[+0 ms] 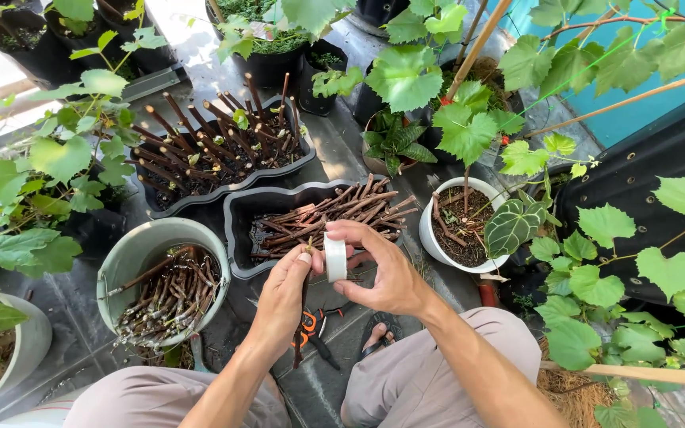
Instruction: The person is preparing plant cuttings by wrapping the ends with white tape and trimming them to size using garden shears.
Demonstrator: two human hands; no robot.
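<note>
Knees (406, 388) frame dark ground sheeting (334, 158), where the left hand (283, 293) grips a cutting (303, 317) and the right hand (382, 265) pinches a white tape roll (335, 257) among potted plants.

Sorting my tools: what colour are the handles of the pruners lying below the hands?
Orange and black pruners, seen in the head view, on the ground between the knees.

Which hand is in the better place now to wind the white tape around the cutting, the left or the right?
Probably the right hand: it holds the white tape roll in its fingers, just beside the cutting. The left hand is closed around that cutting and keeps it upright, so it is not free.
</note>
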